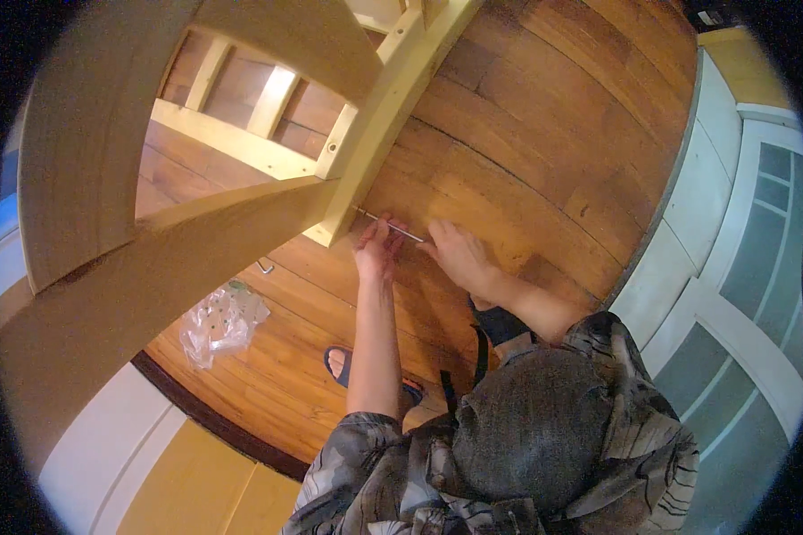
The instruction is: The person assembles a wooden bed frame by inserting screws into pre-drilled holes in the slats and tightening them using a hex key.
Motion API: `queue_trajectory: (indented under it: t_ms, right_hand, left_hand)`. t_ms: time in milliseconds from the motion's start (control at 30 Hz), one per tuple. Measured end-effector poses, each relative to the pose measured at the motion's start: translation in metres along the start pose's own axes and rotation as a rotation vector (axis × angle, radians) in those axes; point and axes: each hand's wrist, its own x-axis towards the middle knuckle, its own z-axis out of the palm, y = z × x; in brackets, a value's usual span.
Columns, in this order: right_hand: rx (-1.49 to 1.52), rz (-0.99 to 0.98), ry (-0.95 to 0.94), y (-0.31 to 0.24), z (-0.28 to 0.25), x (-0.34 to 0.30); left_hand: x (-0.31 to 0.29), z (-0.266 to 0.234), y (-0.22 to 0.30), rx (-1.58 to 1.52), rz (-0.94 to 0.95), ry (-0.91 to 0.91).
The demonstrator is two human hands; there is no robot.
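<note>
A thin, straight metal rod [408, 234] runs from the end of a pale wooden beam [366, 183] toward my right hand. My left hand [377, 250] is closed around the rod near the beam, its fingers curled about the shaft. At the rod's outer end, my right hand [459, 257] has its fingers bent together over the tip, so the grip itself is partly hidden. The beam belongs to a slatted wooden frame [241, 143] that lies on the floor. Whether the rod's far tip sits inside a hole in the beam cannot be made out.
Large curved-looking wooden boards [196, 223] rise at the left. On the wooden floor [544, 134] lie a clear plastic bag [221, 323] with small pieces and a bent metal piece [265, 267]. White-framed glass panels [749, 267] stand at the right. A sandalled foot [337, 364] is below my left forearm.
</note>
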Motion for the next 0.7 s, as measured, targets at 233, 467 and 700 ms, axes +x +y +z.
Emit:
queue_trajectory:
  t_ms: [233,467,700]
  right_hand:
    - [0.088,-0.124,0.041,0.003,0.007,0.001]
    - [1.060,0.792,-0.533,-0.007,0.006,0.014]
    - [1.927,1.067,-1.228,0.000,0.048,0.008]
  left_hand:
    - [-0.002,0.003,-0.002,-0.041,0.014,-0.035]
    - [-0.004,0.005,0.005,0.136,0.056,0.055]
    - [-0.017,0.010,0.030,0.245,0.035,-0.005]
